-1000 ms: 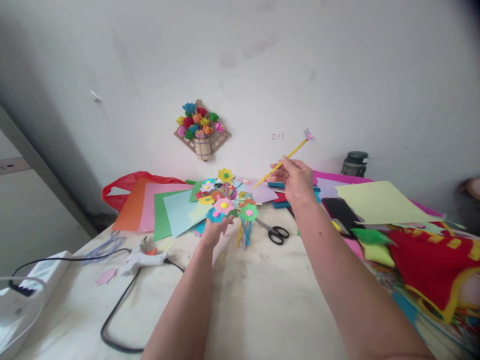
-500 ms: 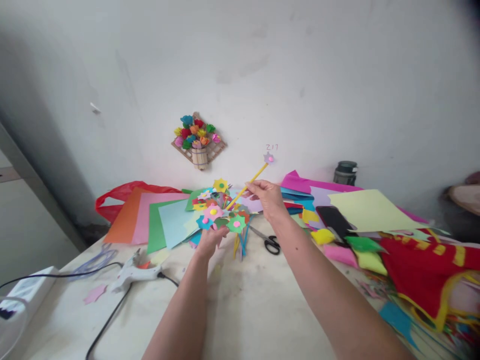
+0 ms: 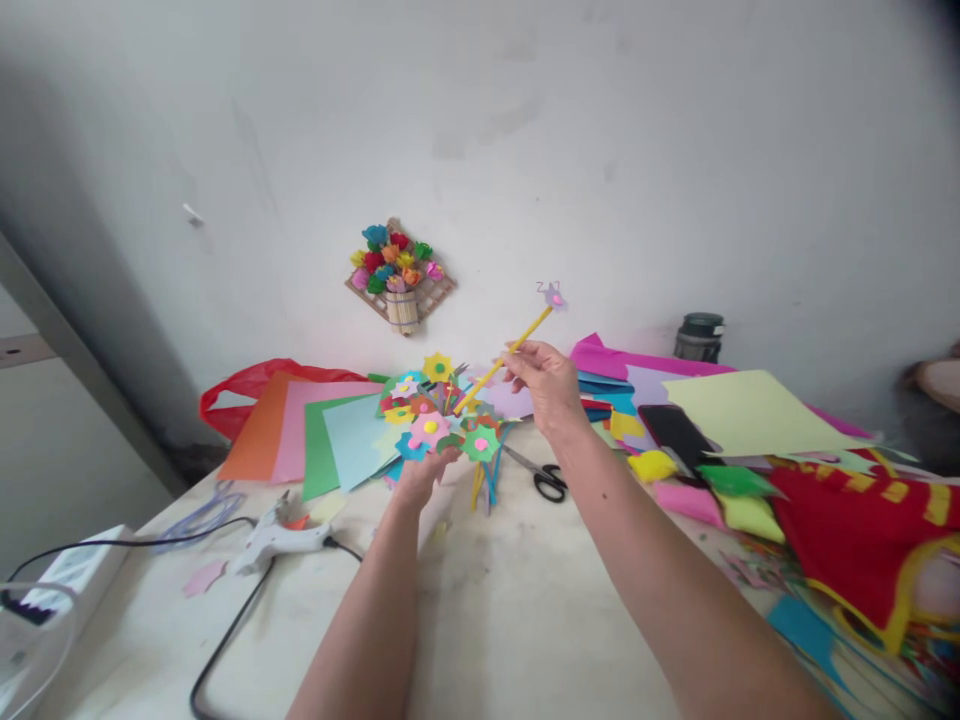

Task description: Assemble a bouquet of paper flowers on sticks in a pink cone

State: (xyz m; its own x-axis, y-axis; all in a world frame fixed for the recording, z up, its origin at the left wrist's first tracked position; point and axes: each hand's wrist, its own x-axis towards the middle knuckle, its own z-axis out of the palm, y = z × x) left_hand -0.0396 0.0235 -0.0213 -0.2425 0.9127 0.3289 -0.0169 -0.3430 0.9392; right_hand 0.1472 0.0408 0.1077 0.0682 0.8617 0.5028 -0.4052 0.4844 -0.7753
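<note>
Between the thumb and fingers of my right hand (image 3: pixel 550 385) is the yellow stem of a paper flower (image 3: pixel 531 328), tilted up to the right. Its head is pale purple with a pink centre, and its lower end reaches in among other blooms. My left hand (image 3: pixel 426 478) is closed under a bunch of paper flowers (image 3: pixel 431 428) in pink, blue, green, yellow and orange. The blooms cover most of its fingers. Yellow and blue stems (image 3: pixel 491 482) stick out below the bunch.
Scissors (image 3: pixel 550 482) lie right of the bunch. A white glue gun (image 3: pixel 281 545) with its cord is at left, near a power strip (image 3: pixel 71 590). Coloured paper sheets (image 3: pixel 352 440) line the back. A phone (image 3: pixel 671 435), clay packets (image 3: pixel 686 500) and red cloth (image 3: pixel 840 540) are at right.
My right hand has moved slightly up and right with the purple flower, drawing its stem a little further from the bunch. The left hand stays under the bunch.
</note>
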